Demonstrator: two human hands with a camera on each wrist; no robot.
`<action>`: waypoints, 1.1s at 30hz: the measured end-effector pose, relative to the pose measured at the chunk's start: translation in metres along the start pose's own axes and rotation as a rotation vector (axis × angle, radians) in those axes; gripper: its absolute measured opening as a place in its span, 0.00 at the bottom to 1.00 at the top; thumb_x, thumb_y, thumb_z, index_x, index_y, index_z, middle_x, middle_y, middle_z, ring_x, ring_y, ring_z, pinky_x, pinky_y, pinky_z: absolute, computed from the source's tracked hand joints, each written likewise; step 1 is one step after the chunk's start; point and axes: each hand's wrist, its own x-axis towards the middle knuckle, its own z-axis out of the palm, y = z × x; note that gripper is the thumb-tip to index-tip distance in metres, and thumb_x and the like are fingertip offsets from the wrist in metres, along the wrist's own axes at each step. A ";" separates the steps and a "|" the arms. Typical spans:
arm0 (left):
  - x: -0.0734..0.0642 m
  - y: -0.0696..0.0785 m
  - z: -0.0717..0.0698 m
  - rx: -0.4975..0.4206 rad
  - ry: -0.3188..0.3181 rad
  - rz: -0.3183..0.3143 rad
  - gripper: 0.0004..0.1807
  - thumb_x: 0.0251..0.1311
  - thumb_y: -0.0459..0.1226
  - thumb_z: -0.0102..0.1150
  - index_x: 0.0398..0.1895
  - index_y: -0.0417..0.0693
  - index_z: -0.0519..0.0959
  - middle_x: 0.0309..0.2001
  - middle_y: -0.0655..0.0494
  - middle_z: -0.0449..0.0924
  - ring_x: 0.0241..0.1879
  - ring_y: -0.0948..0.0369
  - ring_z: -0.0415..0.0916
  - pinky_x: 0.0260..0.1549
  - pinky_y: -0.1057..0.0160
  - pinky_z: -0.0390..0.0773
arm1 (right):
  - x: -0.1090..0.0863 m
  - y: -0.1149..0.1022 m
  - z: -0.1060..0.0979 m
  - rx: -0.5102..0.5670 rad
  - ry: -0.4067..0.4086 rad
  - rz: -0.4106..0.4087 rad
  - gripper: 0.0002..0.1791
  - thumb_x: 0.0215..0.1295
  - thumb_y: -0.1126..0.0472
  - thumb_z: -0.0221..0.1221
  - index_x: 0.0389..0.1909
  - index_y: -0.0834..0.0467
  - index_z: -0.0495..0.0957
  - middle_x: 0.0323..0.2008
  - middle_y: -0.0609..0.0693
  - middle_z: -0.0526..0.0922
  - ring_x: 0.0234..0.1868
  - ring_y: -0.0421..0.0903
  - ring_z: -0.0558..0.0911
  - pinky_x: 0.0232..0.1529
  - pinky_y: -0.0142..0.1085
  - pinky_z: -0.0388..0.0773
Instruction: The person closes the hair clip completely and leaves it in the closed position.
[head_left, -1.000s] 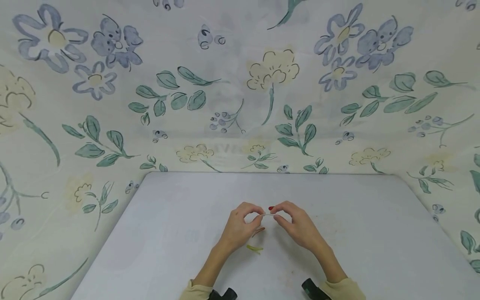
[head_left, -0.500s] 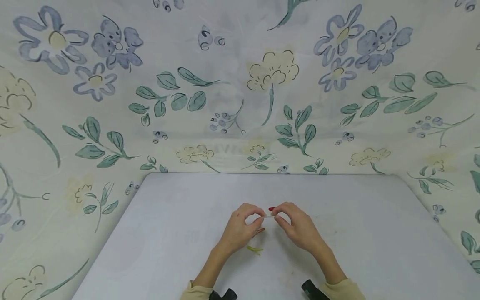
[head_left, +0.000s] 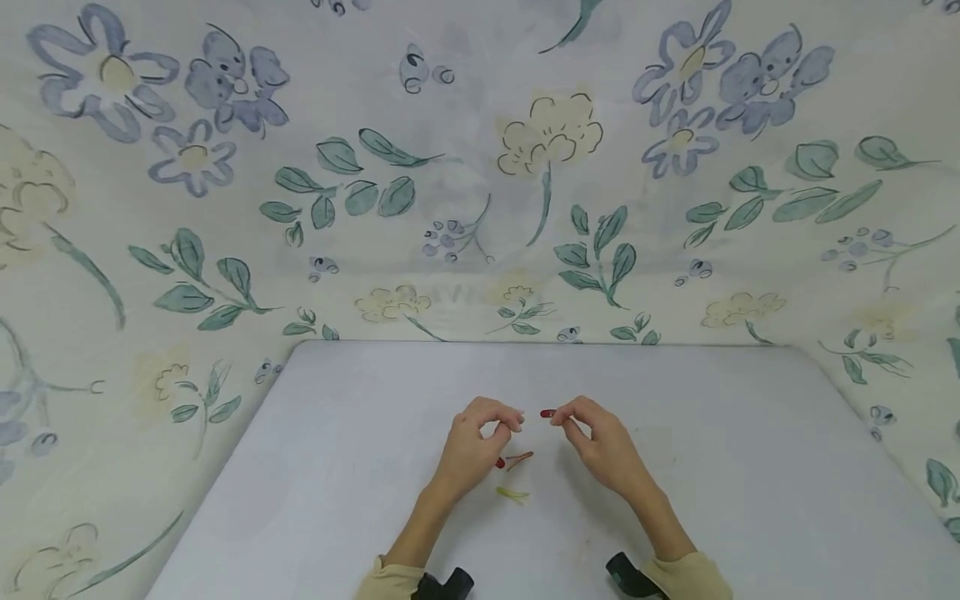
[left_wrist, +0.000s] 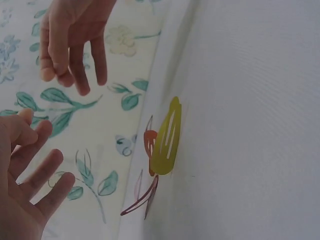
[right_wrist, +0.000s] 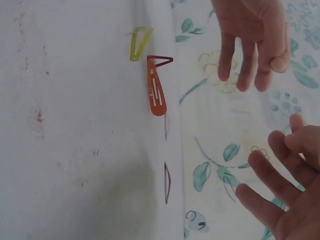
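My left hand [head_left: 467, 450] and right hand [head_left: 604, 442] face each other above the table, fingertips a little apart. On each, thumb and index fingertip come together while the other fingers spread loosely. Whether anything thin sits between those fingertips cannot be made out. Below them lie several snap hair clips. The yellow clip [left_wrist: 162, 162] is nearest my body, and the orange clip [right_wrist: 158, 107] lies just beyond it. A dark red piece [head_left: 500, 463] shows beside my left hand. Farther off, a red clip [head_left: 547, 413] appears by my right index fingertip.
The white table [head_left: 360, 408] ends at a straight far edge. Behind it hangs a cloth [head_left: 465, 308] printed with flowers and leaves. Dark wrist-worn devices show at the cuffs, including one on the right wrist [head_left: 628, 575].
Both hands have drawn slightly apart. The thin whitish strand seen between their fingertips before is no longer visible. The clips stay in place, with the dark red piece by the left hand now uncovered.
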 end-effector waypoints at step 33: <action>0.000 -0.003 0.004 0.063 -0.034 0.033 0.13 0.60 0.26 0.57 0.29 0.55 0.84 0.36 0.67 0.83 0.47 0.64 0.76 0.46 0.49 0.78 | 0.002 0.001 -0.001 0.000 -0.032 0.041 0.12 0.64 0.71 0.61 0.35 0.49 0.82 0.38 0.39 0.83 0.45 0.43 0.82 0.47 0.48 0.80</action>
